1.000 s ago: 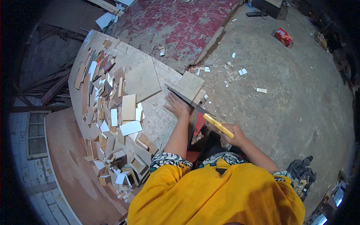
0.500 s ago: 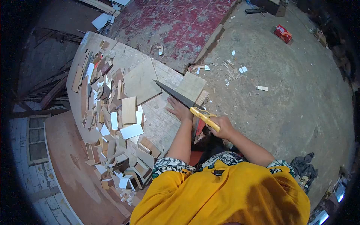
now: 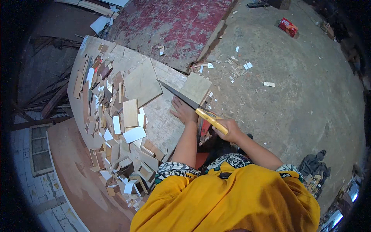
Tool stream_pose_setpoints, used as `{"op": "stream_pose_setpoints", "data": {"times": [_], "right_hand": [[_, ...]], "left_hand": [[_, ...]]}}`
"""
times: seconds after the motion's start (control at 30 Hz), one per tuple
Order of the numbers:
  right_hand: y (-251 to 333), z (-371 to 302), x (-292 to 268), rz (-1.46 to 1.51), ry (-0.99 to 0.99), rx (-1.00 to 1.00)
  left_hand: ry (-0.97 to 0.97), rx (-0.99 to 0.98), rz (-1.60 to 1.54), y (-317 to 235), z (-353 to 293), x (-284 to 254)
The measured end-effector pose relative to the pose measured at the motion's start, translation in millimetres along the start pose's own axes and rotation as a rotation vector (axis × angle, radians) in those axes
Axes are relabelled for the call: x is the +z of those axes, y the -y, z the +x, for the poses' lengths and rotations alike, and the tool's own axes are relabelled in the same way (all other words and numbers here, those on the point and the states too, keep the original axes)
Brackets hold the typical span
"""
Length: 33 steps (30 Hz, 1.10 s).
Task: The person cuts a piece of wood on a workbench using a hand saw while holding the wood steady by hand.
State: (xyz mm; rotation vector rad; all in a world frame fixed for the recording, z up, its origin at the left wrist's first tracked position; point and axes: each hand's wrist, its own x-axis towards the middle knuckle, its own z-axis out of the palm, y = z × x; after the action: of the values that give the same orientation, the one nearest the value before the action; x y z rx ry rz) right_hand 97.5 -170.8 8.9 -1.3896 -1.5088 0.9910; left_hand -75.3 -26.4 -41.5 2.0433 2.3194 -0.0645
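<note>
The right hand (image 3: 228, 130) is clenched round the yellow handle of a handsaw (image 3: 211, 120), whose dark blade slants up and left across the near side of a pale square board (image 3: 196, 87) at the edge of the table (image 3: 164, 116). The left hand (image 3: 184, 111) is laid palm down with fingers extended, grasping nothing visible, just beside the blade; whether board or tabletop lies beneath its palm cannot be told. A larger pale panel (image 3: 142, 84) lies flat near the saw tip, with assorted wood offcuts (image 3: 130, 113) heaped further left.
</note>
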Motion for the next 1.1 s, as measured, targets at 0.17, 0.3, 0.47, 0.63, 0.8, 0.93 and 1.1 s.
{"op": "stream_pose_setpoints", "data": {"times": [0.17,0.3,0.47,0.63,0.8,0.93,1.1], "right_hand": [[6,-45,-21,-0.051,-0.01,0.044],[3,-55,-15,-0.092,0.013,0.05],[-1,-41,-15,-0.029,0.001,0.056],[4,-41,-29,0.041,0.118,0.186],[-3,-10,-10,-0.063,0.046,0.05],[-13,5,0,-0.044,0.048,0.034],[-5,-20,-4,-0.024,-0.001,-0.021]], "left_hand": [[-0.008,-0.025,0.04,-3,4,4],[-0.002,-0.021,0.109,-1,6,4],[0.027,-0.042,0.044,-1,16,0],[0.027,-0.041,0.09,-1,16,0],[0.026,-0.023,0.062,1,15,0],[0.005,-0.018,-0.013,1,12,-3],[0.038,0.092,0.031,-3,-2,-1]]}}
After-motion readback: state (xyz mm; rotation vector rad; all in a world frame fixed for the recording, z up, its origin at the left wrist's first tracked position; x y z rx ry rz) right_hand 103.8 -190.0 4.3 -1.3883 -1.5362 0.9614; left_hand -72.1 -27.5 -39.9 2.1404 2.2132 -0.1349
